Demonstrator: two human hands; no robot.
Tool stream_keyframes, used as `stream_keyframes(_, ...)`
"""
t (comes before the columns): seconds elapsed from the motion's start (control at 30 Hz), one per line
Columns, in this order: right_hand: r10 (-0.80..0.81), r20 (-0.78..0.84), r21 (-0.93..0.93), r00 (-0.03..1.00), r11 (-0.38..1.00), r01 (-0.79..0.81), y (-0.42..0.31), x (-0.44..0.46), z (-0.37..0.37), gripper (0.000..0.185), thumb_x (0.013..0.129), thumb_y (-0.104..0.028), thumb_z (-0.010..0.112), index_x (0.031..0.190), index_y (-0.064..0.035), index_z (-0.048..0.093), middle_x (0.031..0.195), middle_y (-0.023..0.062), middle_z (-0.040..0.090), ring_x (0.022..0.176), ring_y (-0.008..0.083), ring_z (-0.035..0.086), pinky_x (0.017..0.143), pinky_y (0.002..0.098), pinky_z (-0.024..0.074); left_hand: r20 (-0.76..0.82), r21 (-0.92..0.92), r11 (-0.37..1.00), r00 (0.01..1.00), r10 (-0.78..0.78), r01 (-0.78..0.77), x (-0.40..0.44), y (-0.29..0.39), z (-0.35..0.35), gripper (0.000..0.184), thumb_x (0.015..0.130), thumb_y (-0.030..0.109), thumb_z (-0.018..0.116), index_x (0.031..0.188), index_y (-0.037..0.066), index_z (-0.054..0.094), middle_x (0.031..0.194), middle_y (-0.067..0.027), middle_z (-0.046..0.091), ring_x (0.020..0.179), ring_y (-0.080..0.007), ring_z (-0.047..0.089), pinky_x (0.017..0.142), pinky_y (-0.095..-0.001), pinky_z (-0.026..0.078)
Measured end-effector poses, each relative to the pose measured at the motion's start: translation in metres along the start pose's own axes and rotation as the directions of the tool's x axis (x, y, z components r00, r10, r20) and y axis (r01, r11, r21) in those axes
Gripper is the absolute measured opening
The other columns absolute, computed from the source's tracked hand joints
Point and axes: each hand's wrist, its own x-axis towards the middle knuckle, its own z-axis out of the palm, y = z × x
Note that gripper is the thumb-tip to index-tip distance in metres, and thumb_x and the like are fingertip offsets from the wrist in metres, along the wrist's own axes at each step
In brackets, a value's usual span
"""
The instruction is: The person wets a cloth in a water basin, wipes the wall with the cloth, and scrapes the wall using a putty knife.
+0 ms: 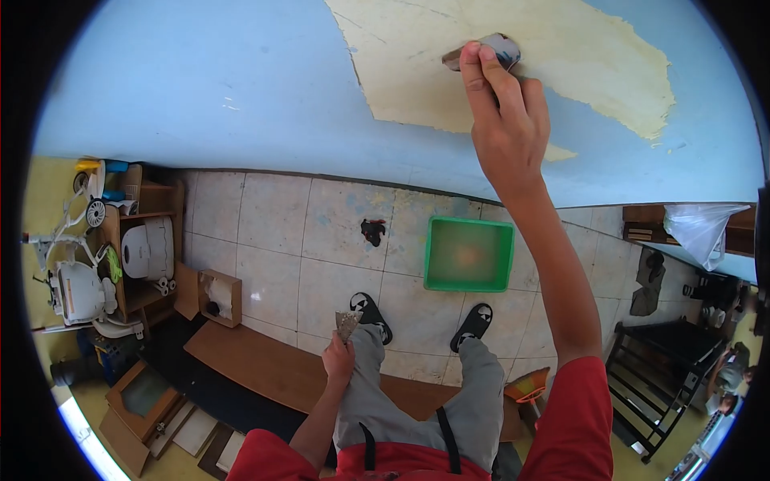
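Note:
My right hand reaches up to the wall, its fingers closed on a folded piece of sandpaper with a brown face and a greyish, printed back. The sandpaper lies against a cream-yellow patch with ragged edges, surrounded by blue wall paint. Down by my thigh, my left hand is wrapped round a putty knife. Its blade points up and is speckled with residue. The fingers of that hand hide most of its handle.
On the tiled floor stands a green basin of cloudy water, with a dark rag to its left. Brown boards lie behind my feet. A cluttered shelf is at left, a black rack at right, a broom near my leg.

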Motion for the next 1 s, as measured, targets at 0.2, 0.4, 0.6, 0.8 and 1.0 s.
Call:
stream_keyframes(0.2, 0.346, 0.297, 0.431, 0.89, 0.783, -0.448, -0.043, -0.033, -0.046, 0.034, 0.083, 0.004, 0.063, 0.115, -0.0045, 0.068, 0.112, 0.0061, 0.06, 0.081, 0.023, 0.058, 0.07, 0.031, 0.05, -0.021, -0.005, 0.999, 0.998, 0.053, -0.053, 0.003, 0.003, 0.002, 0.045, 0.086, 0.018, 0.063, 0.121, -0.006, 0.05, 0.085, -0.0222, 0.067, 0.074, -0.0395, 0.067, 0.068, -0.0488, 0.054)
stream_keyframes(0.4, 0.346, 0.786, -0.075, -0.512, -0.769, -0.635, -0.181, -0.193, -0.175, 0.012, 0.094, -0.014, 0.065, 0.1, -0.0053, 0.059, 0.091, 0.0008, 0.06, 0.069, 0.0069, 0.052, 0.058, 0.0237, 0.0391, 0.097, -0.034, 0.996, 0.992, 0.084, -0.081, 0.062, -0.008, -0.012, 0.043, 0.086, 0.018, 0.062, 0.12, -0.005, 0.05, 0.087, -0.0214, 0.068, 0.077, -0.0385, 0.068, 0.069, -0.0479, 0.055)
stream_keyframes(0.6, 0.231, 0.78, 0.01, -0.582, -0.934, -0.357, -0.208, -0.241, -0.166, 0.019, 0.096, -0.015, 0.063, 0.111, -0.0081, 0.054, 0.09, -0.0001, 0.056, 0.071, 0.0087, 0.051, 0.06, 0.0252, 0.0417, -0.049, -0.123, 0.982, 0.989, 0.139, -0.144, 0.156, -0.023, -0.002, 0.04, 0.087, 0.018, 0.061, 0.118, -0.005, 0.05, 0.082, -0.0234, 0.067, 0.074, -0.0404, 0.066, 0.067, -0.0504, 0.053)
stream_keyframes(0.8, 0.308, 0.903, 0.043, -0.3, -0.759, -0.65, -0.179, -0.278, -0.079, 0.022, 0.098, -0.018, 0.059, 0.115, -0.0044, 0.062, 0.086, 0.0024, 0.059, 0.068, 0.0084, 0.05, 0.058, 0.0258, 0.0424, -0.336, -0.234, 0.883, 0.886, 0.319, -0.407, 0.264, 0.017, 0.001, 0.032, 0.086, 0.016, 0.063, 0.109, -0.006, 0.056, 0.071, -0.0244, 0.063, 0.067, -0.0427, 0.064, 0.057, -0.0484, 0.05)
stream_keyframes(1.0, 0.604, 0.744, 0.244, 0.288, 0.155, -0.957, -0.142, -0.373, -0.002, 0.026, 0.088, -0.02, 0.066, 0.101, 0.0023, 0.066, 0.083, 0.0131, 0.068, 0.074, 0.0185, 0.061, 0.07, 0.0318, 0.0481, -0.723, -0.002, 0.583, 0.404, 0.56, -0.813, 0.395, 0.079, -0.032, 0.02, 0.088, 0.015, 0.065, 0.095, -0.002, 0.06, 0.067, -0.021, 0.058, 0.058, -0.0408, 0.056, 0.051, -0.0432, 0.044)
